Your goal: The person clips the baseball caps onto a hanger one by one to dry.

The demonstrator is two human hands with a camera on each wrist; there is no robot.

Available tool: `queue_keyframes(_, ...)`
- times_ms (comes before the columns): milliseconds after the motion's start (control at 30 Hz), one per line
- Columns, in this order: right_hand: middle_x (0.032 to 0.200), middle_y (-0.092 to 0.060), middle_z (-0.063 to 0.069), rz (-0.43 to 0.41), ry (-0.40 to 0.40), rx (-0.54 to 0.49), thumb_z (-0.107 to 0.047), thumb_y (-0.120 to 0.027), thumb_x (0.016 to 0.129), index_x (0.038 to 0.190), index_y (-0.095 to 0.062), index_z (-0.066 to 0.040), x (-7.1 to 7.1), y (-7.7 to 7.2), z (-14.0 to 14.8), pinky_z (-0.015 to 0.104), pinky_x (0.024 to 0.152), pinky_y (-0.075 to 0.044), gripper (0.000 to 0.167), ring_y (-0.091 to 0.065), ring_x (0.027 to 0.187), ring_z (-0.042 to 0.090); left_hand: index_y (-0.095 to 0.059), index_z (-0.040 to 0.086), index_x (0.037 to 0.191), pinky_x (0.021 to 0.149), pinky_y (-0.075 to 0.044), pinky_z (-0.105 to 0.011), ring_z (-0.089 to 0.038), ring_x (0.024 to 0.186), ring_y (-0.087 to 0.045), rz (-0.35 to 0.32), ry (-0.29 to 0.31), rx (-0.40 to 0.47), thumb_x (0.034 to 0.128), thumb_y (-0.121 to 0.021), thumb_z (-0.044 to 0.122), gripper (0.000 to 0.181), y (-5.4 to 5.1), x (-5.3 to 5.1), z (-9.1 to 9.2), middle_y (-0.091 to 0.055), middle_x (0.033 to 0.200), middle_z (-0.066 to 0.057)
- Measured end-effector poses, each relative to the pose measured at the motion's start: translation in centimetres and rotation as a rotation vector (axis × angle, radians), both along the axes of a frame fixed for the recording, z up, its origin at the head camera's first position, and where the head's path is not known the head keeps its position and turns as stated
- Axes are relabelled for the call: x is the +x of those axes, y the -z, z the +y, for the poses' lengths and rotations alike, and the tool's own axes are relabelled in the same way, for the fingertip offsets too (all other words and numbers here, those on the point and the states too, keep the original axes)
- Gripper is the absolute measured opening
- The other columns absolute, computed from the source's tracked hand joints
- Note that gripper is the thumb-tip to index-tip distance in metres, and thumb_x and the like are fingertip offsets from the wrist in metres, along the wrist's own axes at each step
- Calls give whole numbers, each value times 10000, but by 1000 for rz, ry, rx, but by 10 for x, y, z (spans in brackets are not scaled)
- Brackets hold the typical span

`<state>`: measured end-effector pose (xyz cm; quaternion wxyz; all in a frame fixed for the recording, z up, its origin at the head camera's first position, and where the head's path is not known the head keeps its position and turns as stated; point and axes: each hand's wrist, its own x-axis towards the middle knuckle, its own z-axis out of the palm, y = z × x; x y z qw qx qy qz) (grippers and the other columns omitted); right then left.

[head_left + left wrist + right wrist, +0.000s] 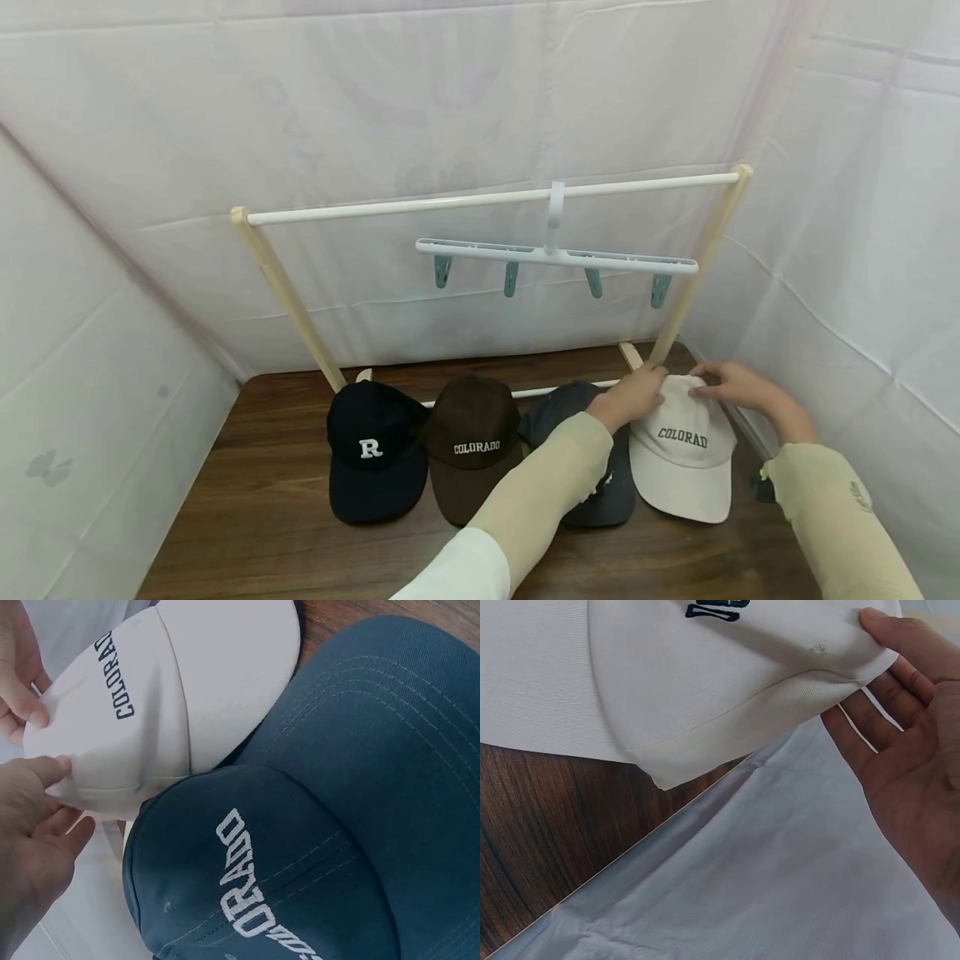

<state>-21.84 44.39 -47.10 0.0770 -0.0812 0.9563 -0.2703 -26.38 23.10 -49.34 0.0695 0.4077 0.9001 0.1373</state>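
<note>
Probably light, soft and easily dented, the cream-white, curved-brim fabric cap [678,479] sits just right of the dark blue-grey fabric cap [619,493]; left hand [633,393] and right hand [738,385] pinch its crown between thumb and fingers, seemingly a sound hold.

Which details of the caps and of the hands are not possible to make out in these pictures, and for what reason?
The gray cap, head view: front lettering mostly covered by the left sleeve.
The brown cap, head view: part of the brim hidden behind that sleeve.
The white cap, right wrist view: lettering cut off by the top edge.
The right hand, right wrist view: some fingertips hidden behind the white cap.
</note>
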Motion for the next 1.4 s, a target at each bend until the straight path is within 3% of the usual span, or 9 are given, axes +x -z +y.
queue_keyframes(233,1004,-715,73,38,-23,-18,-254,-735,947,1076,-703,-13,-1,0,1,326,730,-527,276,-626,873,148,-545,146,1390,903,-467,-143,-61,1161,-579,-20,-16,53,1046,-592,180,348,1,1,1,-541,1333,10)
queue_keyframes(400,977,-714,29,82,-44,-22,-247,-732,950,1054,-712,-55,1,0,2,303,718,-519,219,-609,844,105,-551,130,1325,824,-470,-132,-44,1066,-597,-39,6,87,1051,-576,153,276,0,0,0,-583,1238,15)
queue_keyframes(500,1006,-718,34,91,-49,-22,-255,-716,964,1068,-717,-81,6,-1,2,343,759,-526,203,-635,907,160,-545,116,1288,775,-472,-130,-44,991,-618,-40,40,113,1056,-556,124,232,1,0,-1,-630,1162,7)
queue_keyframes(700,1077,-701,87,21,-16,-59,-316,-610,1025,1153,-704,-95,18,1,2,429,796,-517,272,-626,993,252,-525,128,1281,728,-464,-136,-42,901,-619,-73,107,170,1068,-522,105,215,4,-1,-7,-656,1100,1)
queue_keyframes(900,1131,-679,130,16,51,-90,-329,-612,1028,1183,-698,-74,26,6,3,427,813,-516,310,-611,1030,260,-538,146,1237,716,-445,-121,-22,871,-605,-102,140,233,1064,-535,115,176,5,1,-9,-667,1083,12)
queue_keyframes(1200,1095,-699,123,23,86,-121,-311,-647,1014,1228,-699,-11,35,2,1,371,774,-525,372,-617,969,201,-562,153,1210,746,-438,-97,-10,927,-618,-116,110,279,1046,-576,113,170,3,5,-10,-678,1110,23)
queue_keyframes(1400,987,-710,67,66,97,-113,-303,-679,996,1177,-726,-5,39,-5,1,276,694,-509,352,-587,833,100,-568,159,1203,747,-431,-89,7,927,-605,-127,109,312,1046,-584,132,160,-3,8,-12,-675,1118,36)
